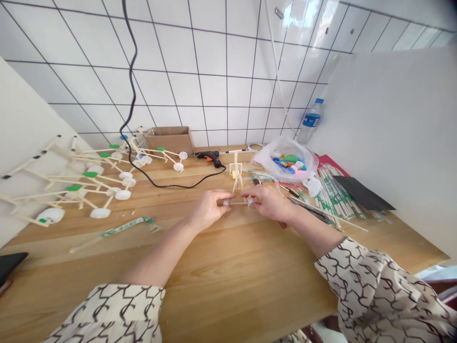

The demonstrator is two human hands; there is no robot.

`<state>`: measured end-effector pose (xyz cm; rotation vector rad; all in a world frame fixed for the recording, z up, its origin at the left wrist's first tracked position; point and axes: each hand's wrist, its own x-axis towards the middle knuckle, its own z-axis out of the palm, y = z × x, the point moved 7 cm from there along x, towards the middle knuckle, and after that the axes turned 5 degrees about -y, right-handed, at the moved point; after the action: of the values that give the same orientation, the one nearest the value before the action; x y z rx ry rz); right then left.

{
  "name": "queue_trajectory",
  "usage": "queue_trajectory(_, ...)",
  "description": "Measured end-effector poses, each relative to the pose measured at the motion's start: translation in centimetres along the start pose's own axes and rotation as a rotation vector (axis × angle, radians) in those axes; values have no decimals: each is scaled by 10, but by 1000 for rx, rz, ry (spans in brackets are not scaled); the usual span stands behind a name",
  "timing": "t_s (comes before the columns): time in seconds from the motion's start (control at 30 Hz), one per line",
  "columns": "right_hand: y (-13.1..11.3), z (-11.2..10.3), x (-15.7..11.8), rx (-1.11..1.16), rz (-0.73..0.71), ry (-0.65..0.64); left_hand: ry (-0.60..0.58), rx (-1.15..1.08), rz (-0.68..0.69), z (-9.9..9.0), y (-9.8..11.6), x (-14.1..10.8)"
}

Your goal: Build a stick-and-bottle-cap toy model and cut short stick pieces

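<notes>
A small model vehicle built of pale wooden sticks [236, 174] stands on the table in front of me, with a yellow piece partway up. A stick crosses its near end, with a white bottle cap wheel [226, 203] at the left and another white bottle cap wheel [250, 202] at the right. Thumb and fingers of my left hand [209, 208] are closed on the left wheel. My right hand [269, 202] pinches the right wheel the same way. Fingertips hide part of both wheels.
Similar stick models [103, 183] crowd the left side. A black glue gun [210, 156] lies behind, by a cardboard box [169, 140]; its cable crosses the table. At right are a bag of coloured caps [291, 162], a water bottle [311, 121], wrapped chopsticks [335, 193] and scissors [310, 209].
</notes>
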<state>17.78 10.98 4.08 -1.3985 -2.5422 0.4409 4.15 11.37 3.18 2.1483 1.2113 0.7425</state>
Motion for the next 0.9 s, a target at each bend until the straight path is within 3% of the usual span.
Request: queue_trajectory(0.9,-1,-1,0,5,-14,30,-18,-40,5,2,-3,1)
